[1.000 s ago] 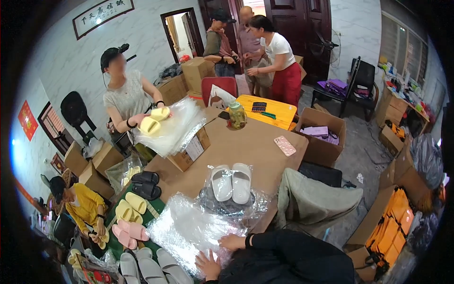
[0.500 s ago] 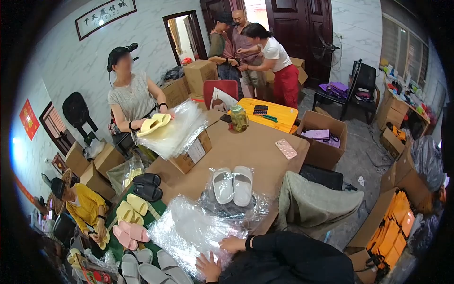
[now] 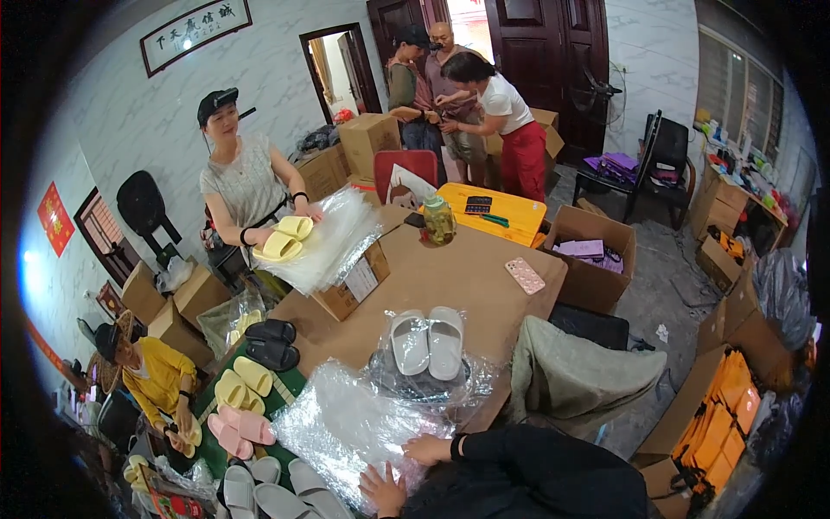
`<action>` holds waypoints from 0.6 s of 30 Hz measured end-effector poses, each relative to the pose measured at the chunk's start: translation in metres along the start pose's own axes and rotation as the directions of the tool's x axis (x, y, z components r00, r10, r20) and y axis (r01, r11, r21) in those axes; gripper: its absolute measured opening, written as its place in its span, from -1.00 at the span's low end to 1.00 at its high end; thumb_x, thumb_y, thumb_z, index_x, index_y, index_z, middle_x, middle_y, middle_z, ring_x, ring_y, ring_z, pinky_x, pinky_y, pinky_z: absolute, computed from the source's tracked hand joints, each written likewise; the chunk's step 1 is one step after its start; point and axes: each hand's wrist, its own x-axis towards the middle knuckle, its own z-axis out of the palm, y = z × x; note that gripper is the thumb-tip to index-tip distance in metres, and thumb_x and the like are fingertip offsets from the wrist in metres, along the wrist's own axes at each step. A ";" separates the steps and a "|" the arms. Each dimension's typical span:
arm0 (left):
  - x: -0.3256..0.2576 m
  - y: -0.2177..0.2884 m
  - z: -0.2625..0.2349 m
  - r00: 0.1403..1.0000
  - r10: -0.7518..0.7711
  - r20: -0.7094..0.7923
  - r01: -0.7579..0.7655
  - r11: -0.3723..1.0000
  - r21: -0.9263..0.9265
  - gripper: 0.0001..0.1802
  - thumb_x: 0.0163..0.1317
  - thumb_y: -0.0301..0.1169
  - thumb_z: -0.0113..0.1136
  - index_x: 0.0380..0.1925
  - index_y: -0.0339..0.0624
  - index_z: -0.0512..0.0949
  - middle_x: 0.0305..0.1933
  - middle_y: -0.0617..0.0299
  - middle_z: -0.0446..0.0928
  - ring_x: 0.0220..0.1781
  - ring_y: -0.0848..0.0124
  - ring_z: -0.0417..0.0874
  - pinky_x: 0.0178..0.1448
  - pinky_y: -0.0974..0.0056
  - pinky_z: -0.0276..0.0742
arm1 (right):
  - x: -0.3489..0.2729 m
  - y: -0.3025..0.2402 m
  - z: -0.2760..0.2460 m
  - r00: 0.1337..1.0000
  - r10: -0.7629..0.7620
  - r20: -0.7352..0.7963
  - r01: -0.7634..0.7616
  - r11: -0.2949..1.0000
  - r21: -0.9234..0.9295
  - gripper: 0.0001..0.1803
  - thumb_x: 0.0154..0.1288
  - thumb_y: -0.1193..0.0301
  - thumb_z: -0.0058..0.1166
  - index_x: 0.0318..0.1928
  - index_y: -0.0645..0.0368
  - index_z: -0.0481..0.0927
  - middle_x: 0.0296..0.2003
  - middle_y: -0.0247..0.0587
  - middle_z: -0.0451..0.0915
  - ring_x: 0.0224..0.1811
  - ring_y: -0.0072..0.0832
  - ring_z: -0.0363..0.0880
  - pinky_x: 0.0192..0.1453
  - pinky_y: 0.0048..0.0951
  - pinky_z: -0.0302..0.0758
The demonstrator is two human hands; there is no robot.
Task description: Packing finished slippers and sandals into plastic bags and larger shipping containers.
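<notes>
My left hand (image 3: 383, 490) lies flat with fingers spread on a pile of clear plastic bags (image 3: 333, 428) at the table's near edge. Just to its right and a bit farther in, my right hand (image 3: 428, 449) rests on the same bags, fingers stretched out. Neither hand grips anything. Beyond them, a pair of grey slippers (image 3: 427, 343) sits on clear wrapping over dark slippers (image 3: 406, 378). Left of the bags, pink slippers (image 3: 240, 428) and grey slippers (image 3: 290, 495) stand on a green surface.
A person across the table touches yellow slippers (image 3: 288, 239) on a bag stack over a carton (image 3: 356, 285). Another person in yellow (image 3: 160, 381) handles slippers at left. A phone (image 3: 524, 275) and a jar (image 3: 439, 221) stand on the table. Grey cloth (image 3: 579, 368) hangs right.
My hands stay on the bags, with hardly any movement. Across the table, the person's yellow slippers have come down slightly onto the bag stack, and that person's head has lifted.
</notes>
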 end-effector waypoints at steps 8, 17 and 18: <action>0.000 0.001 -0.002 1.000 -0.008 0.015 0.008 1.000 0.003 -0.33 0.08 0.08 -0.01 0.22 0.23 0.22 0.36 -0.19 -0.12 0.34 -0.30 -0.22 0.23 -0.42 -0.29 | 0.004 0.000 0.000 0.994 0.047 0.096 -0.048 0.999 0.009 -0.64 0.11 0.38 -0.11 -0.03 0.12 0.43 0.10 -0.16 0.30 0.09 -0.24 0.35 -0.05 -0.10 0.39; 0.001 -0.006 0.009 1.000 0.010 -0.029 -0.009 1.000 0.021 -0.34 0.08 0.07 0.00 0.21 0.22 0.23 0.35 -0.21 -0.10 0.34 -0.31 -0.20 0.21 -0.44 -0.27 | 0.003 -0.001 0.002 0.996 -0.012 -0.090 0.011 1.000 -0.010 -0.76 0.14 0.36 -0.16 -0.23 0.14 0.51 -0.08 -0.20 0.42 -0.04 -0.26 0.42 -0.15 -0.14 0.46; 0.001 -0.007 0.010 0.999 0.016 -0.038 -0.014 0.999 0.029 -0.34 0.08 0.08 -0.01 0.21 0.21 0.24 0.34 -0.22 -0.10 0.34 -0.31 -0.20 0.21 -0.44 -0.26 | 0.004 -0.001 0.000 1.000 0.007 -0.010 -0.007 1.000 -0.003 -0.73 0.10 0.39 -0.13 -0.16 0.14 0.48 -0.02 -0.18 0.39 0.02 -0.24 0.39 -0.14 -0.14 0.46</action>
